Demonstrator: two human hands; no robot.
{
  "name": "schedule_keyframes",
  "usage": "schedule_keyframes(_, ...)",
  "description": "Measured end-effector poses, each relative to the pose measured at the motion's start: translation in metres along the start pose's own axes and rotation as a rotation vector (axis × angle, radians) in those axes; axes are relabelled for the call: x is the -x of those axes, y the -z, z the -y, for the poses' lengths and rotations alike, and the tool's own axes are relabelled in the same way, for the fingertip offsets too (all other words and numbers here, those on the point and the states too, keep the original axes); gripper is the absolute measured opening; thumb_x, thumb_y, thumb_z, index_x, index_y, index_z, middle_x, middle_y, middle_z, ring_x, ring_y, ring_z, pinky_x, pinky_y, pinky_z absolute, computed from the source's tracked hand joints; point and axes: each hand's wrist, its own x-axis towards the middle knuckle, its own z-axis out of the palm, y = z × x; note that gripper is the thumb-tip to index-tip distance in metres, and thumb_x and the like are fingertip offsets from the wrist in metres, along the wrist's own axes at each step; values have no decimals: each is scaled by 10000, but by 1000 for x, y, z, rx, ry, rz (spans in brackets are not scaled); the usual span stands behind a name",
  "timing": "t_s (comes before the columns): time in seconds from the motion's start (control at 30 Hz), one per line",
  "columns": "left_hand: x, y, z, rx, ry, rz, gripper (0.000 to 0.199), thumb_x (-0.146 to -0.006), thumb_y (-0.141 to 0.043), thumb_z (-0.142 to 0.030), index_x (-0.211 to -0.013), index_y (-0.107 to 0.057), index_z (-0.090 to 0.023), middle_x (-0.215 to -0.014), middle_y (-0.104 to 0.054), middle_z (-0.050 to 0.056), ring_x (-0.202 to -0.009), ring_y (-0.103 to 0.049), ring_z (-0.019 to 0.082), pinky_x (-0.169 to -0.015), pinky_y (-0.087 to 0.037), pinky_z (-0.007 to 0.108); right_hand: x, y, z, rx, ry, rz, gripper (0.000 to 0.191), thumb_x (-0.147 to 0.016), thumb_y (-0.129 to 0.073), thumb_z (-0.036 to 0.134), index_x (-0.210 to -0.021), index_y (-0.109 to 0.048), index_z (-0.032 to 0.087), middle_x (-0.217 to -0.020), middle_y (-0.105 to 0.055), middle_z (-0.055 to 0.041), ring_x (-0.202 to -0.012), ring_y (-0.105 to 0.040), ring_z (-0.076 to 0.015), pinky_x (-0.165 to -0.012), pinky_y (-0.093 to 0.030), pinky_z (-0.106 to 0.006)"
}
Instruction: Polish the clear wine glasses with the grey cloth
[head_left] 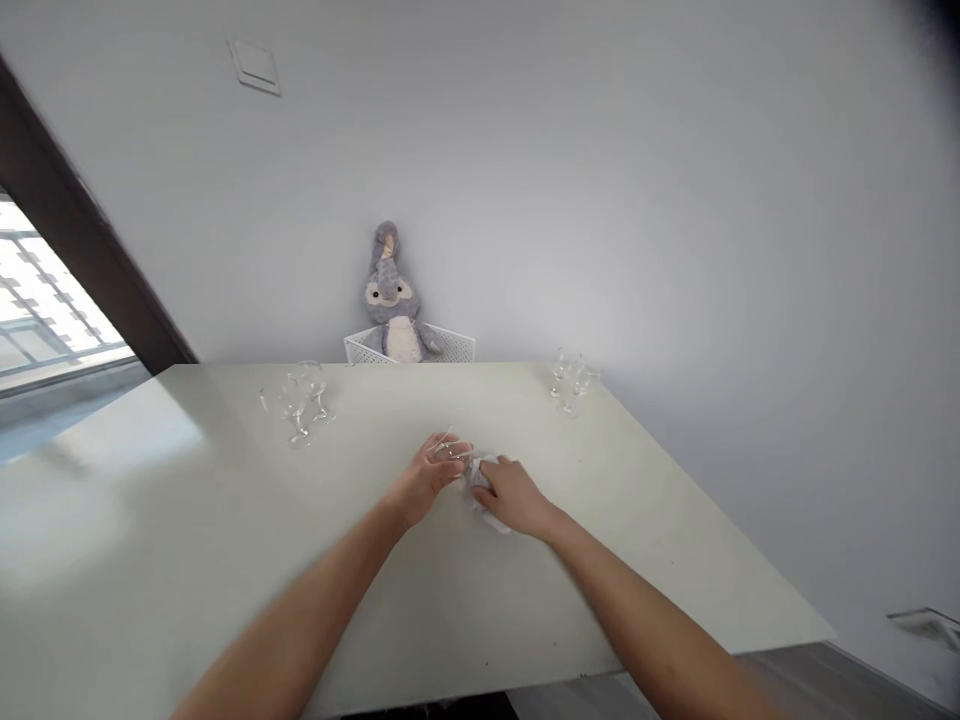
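Observation:
Near the middle of the white table, my left hand (429,478) is wrapped round a clear stemmed glass (450,450), which lies tilted with its foot end toward the right. My right hand (514,495) grips a white cloth (491,518) and presses it against the right end of the glass. Part of the cloth hangs below my right fingers. The exact outline of the glass is hard to see between the fingers.
Clear stemmed glasses (298,405) stand at the back left of the table (375,600), and more glasses (570,382) at the back right. Behind the far edge, a grey plush toy (403,335) sits in a white perforated basket (459,347) against the wall.

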Motion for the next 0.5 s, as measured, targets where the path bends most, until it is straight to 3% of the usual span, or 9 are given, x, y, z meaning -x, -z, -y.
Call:
schedule_keyframes(0.07,-4,0,5,28,-8,-120,397,-635,-669,-224,-974,-461,-211,-1084,-546,69,-950,-547,178,-836,-403,333,-2,0,-1,372,34,-194,72,-753,-513,238,-745,-555,180,-746,-601,-88,-857,-478,-249,-788,-326,-409)
schedule_keyframes(0.13,-4,-2,4,52,-57,-145,387,-642,-663,-218,-967,-454,-210,-1073,-550,59,-952,-549,175,-836,-403,326,-3,1,1,446,34,-265,69,-749,-510,213,-774,-563,176,-787,-611,-110,-915,-459,-268,-832,-293,-435)
schedule_keyframes(0.2,-1,-3,-2,56,-109,-38,412,-622,-673,-189,-976,-463,-205,-1044,-564,56,-967,-548,194,-849,-388,332,-2,3,2,201,-10,-165,82,-738,-529,244,-767,-560,173,-739,-599,-75,-833,-483,-236,-773,-336,-390)
schedule_keyframes(0.3,5,-2,-16,68,-90,234,452,-583,-692,-203,-989,-494,-190,-1020,-570,66,-952,-557,236,-845,-374,365,1,5,3,-542,-114,204,197,-698,-577,336,-774,-553,156,-647,-540,-5,-635,-489,-153,-617,-367,-291)
schedule_keyframes(0.37,8,1,-21,112,-61,364,493,-562,-704,-269,-1006,-505,-187,-1023,-563,73,-916,-569,249,-843,-370,395,4,0,2,-987,-158,384,263,-658,-618,366,-763,-546,136,-620,-508,8,-562,-471,-117,-567,-359,-261)
schedule_keyframes(0.43,9,5,-23,160,-53,415,537,-548,-707,-334,-1023,-504,-186,-1009,-563,75,-877,-581,247,-848,-364,424,6,-7,3,-1233,-178,431,275,-633,-645,362,-734,-535,131,-609,-486,11,-533,-454,-100,-549,-351,-248)
schedule_keyframes(0.5,8,8,-22,159,-55,398,523,-569,-691,-352,-1028,-505,-182,-996,-570,78,-866,-586,243,-854,-359,431,7,-13,5,-1260,-179,405,254,-659,-627,357,-739,-524,139,-614,-474,13,-532,-442,-97,-544,-344,-245)
